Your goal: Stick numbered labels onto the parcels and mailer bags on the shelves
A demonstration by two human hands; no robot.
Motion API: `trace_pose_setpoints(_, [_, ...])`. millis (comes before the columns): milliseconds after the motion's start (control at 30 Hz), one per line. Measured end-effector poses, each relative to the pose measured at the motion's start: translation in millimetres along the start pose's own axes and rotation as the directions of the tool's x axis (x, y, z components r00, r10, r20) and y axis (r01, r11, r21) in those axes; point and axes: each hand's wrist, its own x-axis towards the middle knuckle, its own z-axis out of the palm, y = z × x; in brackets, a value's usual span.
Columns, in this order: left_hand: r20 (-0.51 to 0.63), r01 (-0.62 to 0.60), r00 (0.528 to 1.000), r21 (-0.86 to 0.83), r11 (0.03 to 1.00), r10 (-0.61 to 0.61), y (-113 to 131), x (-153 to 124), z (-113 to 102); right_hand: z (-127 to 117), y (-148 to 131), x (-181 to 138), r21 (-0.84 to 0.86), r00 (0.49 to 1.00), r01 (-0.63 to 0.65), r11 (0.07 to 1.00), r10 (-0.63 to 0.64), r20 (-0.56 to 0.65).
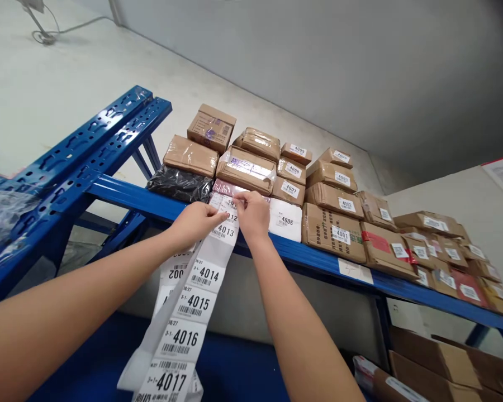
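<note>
On the far left, the blue rack upright (88,148) is leaning across the view, and beside it a black-wrapped parcel (179,184) is lying on the blue shelf beam (318,258). The left hand (197,221) is reaching up to the beam's front edge, its fingers closing in a pinch on the left edge of the label strip (195,307) — right at the label reading 4013. The strip's long axis is running from that top end down and to the left, hanging past both forearms with 4014 to 4017 showing below. Just to the right, the right hand (254,215) is pinching the topmost label at its upper corner, thumb and forefinger closed on it, the two hands almost touching. That top end is lying directly in front of a pinkish parcel (228,188) — both hands are equally near it. Further right, a white parcel marked 4006 (285,220) and brown boxes (333,234) with numbered labels are filling the shelf
</note>
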Motion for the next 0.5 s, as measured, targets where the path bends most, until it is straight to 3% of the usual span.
trace_pose_setpoints(200, [0.009, -0.010, 1.000, 0.083, 0.997, 0.009, 4.1, -12.8, -8.5, -1.5, -5.7, -2.9, -0.101, 0.999, -0.040, 0.994, 0.039, -0.011])
trace_pose_setpoints(300, [0.004, -0.053, 0.999, 0.116, 0.992, 0.053, 11.2, -22.0, -9.9, -2.2, -6.4, -1.0, -0.186, 0.995, -0.082, 0.979, 0.092, 0.047])
trace_pose_setpoints(367, [0.021, -0.066, 0.998, 0.124, 0.990, 0.064, 15.3, -25.3, -10.8, -4.3, -4.3, -0.4, -0.225, 0.998, -0.060, 0.973, 0.058, -0.014])
trace_pose_setpoints(433, [0.023, -0.048, 0.999, 0.091, 0.995, 0.046, 16.5, -26.6, -11.9, -7.9, -1.2, -2.1, -0.153, 0.987, 0.027, 0.988, -0.050, -0.151])
trace_pose_setpoints(500, [-0.003, -0.008, 1.000, 0.021, 1.000, 0.008, 14.3, -26.1, -13.1, -12.0, 1.0, -6.8, 0.096, 0.972, 0.129, 0.987, -0.107, -0.208])
